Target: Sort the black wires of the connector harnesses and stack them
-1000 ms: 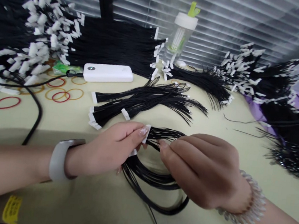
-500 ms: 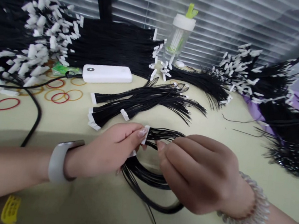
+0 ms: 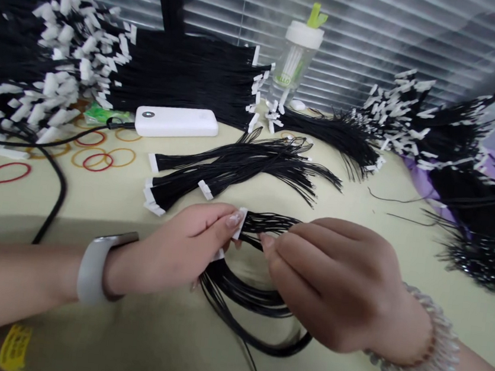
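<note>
My left hand (image 3: 187, 241) pinches a white connector (image 3: 239, 223) of a black wire harness between thumb and fingers. Black wires (image 3: 272, 224) run from this connector to the right. My right hand (image 3: 330, 278) has its thumb and fingertips pressed together on the wires close to the connector; exactly which wire they grip is hidden. A second white connector (image 3: 218, 256) shows under my left fingers. Below it, black wires (image 3: 244, 292) curve in a loop toward my right hand. Behind my hands lie more wire harnesses (image 3: 250, 165) with white connectors at their left ends.
A white power bank (image 3: 176, 122) with a black cable (image 3: 57, 187) lies behind left, near rubber bands (image 3: 7, 172). A clear bottle (image 3: 295, 60) stands by the blinds. Piled wire harnesses (image 3: 188, 74) line the back, with more black wires (image 3: 478, 235) at right.
My right hand has shifted slightly to the right, its fingertips still at the wires. My left hand keeps its hold on the connector, almost unmoved.
</note>
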The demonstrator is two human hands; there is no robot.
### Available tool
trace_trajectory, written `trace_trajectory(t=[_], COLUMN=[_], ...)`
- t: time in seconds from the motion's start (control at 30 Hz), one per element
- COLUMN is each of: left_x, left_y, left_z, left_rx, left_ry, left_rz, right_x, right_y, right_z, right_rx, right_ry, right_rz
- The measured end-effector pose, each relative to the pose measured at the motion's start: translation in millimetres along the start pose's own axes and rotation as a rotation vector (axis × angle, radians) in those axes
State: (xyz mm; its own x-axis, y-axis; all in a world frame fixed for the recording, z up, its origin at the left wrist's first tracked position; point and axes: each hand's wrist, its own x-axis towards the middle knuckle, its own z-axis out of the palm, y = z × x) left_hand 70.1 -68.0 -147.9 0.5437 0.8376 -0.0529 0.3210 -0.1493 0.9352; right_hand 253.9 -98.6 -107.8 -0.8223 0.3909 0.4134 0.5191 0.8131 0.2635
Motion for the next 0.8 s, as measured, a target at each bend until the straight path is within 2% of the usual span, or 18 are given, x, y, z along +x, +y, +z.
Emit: trace_trajectory(t=[0.6,0.8], left_x=[-1.7,-3.0], left_y=[1.4,1.3], left_z=[1.1,1.1], left_rx=[-0.005,0.058], left_ry=[-0.015,0.002], left_rz=[-0.011,-0.024], right_x=[0.7,0.1], right_y=[-4.1,-5.1], right_z=[0.9,2.8], right_rx=[-0.004,-0.004], right_ry=[0.020,0.018], right_rz=[-0.015,-0.025])
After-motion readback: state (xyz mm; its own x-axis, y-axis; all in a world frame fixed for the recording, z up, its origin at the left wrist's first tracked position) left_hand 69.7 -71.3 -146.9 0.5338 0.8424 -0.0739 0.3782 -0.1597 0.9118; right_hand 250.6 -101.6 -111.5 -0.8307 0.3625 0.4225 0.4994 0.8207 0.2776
